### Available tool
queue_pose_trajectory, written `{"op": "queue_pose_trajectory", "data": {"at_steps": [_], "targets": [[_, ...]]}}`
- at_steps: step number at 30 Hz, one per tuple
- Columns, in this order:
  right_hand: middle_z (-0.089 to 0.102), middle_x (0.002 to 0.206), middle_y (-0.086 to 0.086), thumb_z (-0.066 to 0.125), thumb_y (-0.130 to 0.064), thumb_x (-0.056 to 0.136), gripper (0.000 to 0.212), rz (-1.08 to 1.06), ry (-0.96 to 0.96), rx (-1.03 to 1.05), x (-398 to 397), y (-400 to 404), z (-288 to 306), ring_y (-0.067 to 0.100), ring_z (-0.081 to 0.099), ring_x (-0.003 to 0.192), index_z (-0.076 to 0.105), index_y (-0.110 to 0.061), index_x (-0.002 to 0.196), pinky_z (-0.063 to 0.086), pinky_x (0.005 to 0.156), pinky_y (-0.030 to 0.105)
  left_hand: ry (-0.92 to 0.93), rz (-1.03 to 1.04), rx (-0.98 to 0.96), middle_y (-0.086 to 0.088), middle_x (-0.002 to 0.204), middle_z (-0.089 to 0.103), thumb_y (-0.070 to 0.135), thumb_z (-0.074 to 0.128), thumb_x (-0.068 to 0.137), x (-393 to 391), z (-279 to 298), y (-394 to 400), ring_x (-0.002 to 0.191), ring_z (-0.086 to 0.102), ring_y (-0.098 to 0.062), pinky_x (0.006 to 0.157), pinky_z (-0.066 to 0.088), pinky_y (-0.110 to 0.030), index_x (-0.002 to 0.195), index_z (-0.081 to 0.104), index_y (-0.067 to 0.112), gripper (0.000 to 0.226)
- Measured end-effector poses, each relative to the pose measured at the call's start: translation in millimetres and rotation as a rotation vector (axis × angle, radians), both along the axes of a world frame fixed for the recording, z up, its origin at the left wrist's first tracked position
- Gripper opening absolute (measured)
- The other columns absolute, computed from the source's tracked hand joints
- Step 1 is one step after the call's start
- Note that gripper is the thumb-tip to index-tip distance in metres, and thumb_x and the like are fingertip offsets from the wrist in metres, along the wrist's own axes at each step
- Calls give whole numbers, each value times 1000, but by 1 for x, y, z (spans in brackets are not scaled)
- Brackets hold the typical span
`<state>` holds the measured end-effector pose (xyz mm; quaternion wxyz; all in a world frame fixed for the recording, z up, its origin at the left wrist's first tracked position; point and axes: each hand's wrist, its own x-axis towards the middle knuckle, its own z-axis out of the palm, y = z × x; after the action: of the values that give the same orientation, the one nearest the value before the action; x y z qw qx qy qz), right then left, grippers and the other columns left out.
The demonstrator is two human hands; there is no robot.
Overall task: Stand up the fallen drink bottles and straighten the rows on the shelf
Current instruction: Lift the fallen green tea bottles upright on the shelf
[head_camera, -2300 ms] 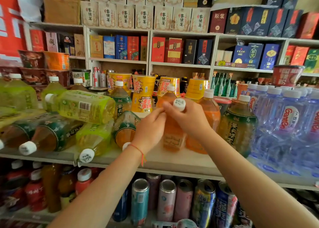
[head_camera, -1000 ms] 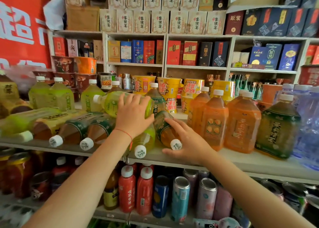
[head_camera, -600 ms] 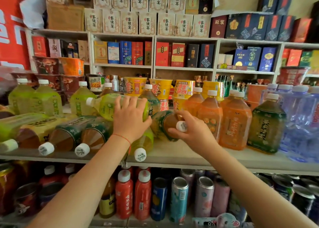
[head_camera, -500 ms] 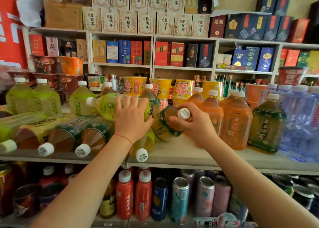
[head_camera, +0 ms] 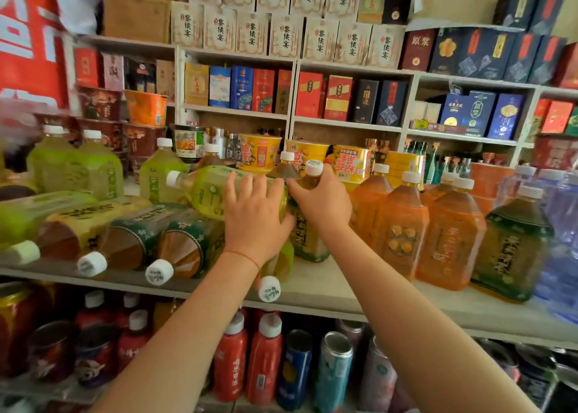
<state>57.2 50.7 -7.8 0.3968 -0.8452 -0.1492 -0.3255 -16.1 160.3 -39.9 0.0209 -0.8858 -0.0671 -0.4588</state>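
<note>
Right hand grips the neck and shoulder of a brown tea bottle with dark green label and white cap; the bottle stands nearly upright on the pale shelf board, long axis vertical, cap just above the fingers. It sits between the fallen pile on the left and the upright row of orange juice bottles just beside it on the right. Left hand lies flat, fingers spread, pressing a yellow-green tea bottle lying on its side, which rests on top of the pile, long axis running left-right, cap pointing left and slightly up. Below it, three brown tea bottles on their sides point caps toward the shelf's front edge; another fallen yellow-green bottle lies under the left wrist, cap overhanging the edge. Judgement: the left hand is nearest the topmost fallen bottle, and it likely braces the stack against rolling while the right settles its bottle into the row. Contents: all bottles appear full and capped.
</note>
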Motion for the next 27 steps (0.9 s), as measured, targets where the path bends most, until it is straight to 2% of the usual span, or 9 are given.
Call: {"op": "queue_pose_trajectory", "data": {"at_steps": [6,10,12,17,19,21,23,24,27], "targets": [[65,86,-1,53,-53,94,37,-86,-3,-61,20,-12,8,23,64,80,51,-16,100,54,65,37,13,8,-5,-6,129,59,48,56,85,2,-1,0,127,48,-31,119,19,-56,131,56,22,53],[66,106,7,53,-45,97,43,-109,71,38,41,-34,13,26,66,97,52,-9,122,55,72,38,15,2,-19,-5,130,59,45,56,85,2,-1,-1,127,48,-30,119,20,-56,131,56,22,51],[64,116,9,52,-42,100,54,-119,60,34,45,-35,12,27,64,105,42,-4,137,57,79,38,16,2,-19,-5,129,60,45,56,85,2,-2,-2,126,48,-30,118,21,-56,131,57,23,51],[60,126,13,51,-36,102,53,-149,23,15,52,-31,12,26,61,109,39,0,139,45,74,27,9,-9,-26,-4,129,60,47,50,84,2,0,-3,126,48,-29,119,20,-55,130,56,23,52],[56,132,15,54,-33,101,55,-149,-34,2,49,-33,10,28,56,119,37,-1,142,47,85,30,12,-19,-26,-3,128,60,47,48,86,1,-1,-4,126,48,-29,119,20,-55,129,57,23,50],[46,142,20,59,-27,98,56,-141,-189,-4,39,-31,5,35,43,134,38,1,142,41,108,41,9,-46,-28,-3,128,61,48,44,89,1,-2,-3,125,50,-29,119,21,-54,128,58,22,48],[42,144,22,59,-23,95,50,-69,-371,24,19,-22,5,35,37,138,43,0,137,34,114,44,-4,-110,-27,-4,130,61,47,42,95,-1,1,2,126,51,-28,118,23,-52,128,59,21,46],[46,141,19,58,-22,95,44,-4,-429,0,8,-14,8,31,42,133,47,-2,133,37,112,42,-24,-186,-49,-3,129,62,44,41,97,-4,4,7,125,52,-27,117,26,-49,128,60,20,44],[53,124,2,57,-30,96,31,338,-270,-254,-28,13,22,16,50,111,55,-14,122,48,97,37,-162,-407,-250,-2,120,65,28,41,100,-23,15,33,117,54,-20,105,34,-31,121,65,14,35]]}}
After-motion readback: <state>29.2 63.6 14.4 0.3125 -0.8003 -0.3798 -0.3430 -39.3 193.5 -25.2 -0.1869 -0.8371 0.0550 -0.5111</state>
